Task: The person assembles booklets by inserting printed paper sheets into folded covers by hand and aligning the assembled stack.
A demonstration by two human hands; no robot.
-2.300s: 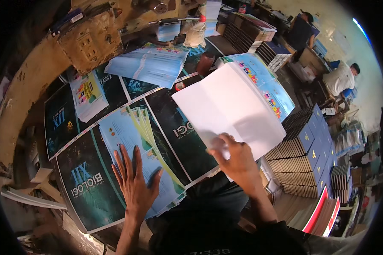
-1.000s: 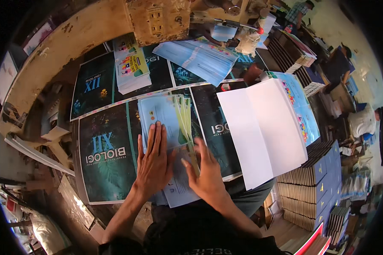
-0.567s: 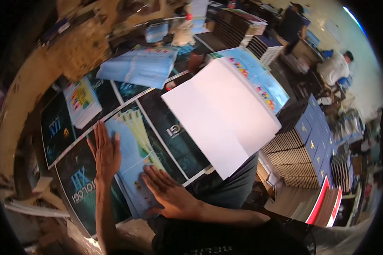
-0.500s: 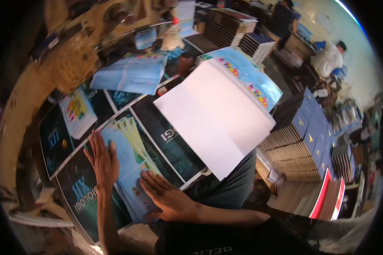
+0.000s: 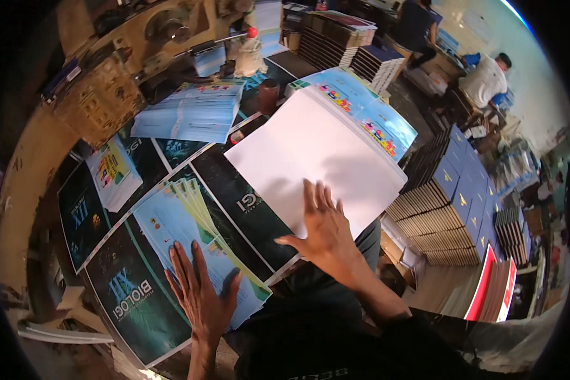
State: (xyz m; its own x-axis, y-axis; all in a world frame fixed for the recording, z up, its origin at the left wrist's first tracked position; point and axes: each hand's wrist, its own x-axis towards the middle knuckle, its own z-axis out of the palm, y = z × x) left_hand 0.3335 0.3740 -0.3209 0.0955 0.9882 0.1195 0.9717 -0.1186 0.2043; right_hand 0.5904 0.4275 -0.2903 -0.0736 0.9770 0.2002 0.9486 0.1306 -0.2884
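A person's left hand (image 5: 202,292) lies flat and unclenched on one fanned pile of blue sheets (image 5: 155,218), the right hand (image 5: 329,239), fingers spread and grasping nothing, over the near edge of white paper (image 5: 291,152). Both piles sit on a dark-printed work surface (image 5: 142,326); beyond tall stacks of blue books (image 5: 465,193), two co-workers (image 5: 484,87) occupy a pale-walled room (image 5: 548,111).

Right hand (image 5: 329,237) spreads over white paper (image 5: 297,142) (perhaps touching it).

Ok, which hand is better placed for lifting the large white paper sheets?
Right hand, probably: its fingers extend over those white paper sheets, whereas the left hand lies on the light-blue, green-edged printed sheets.
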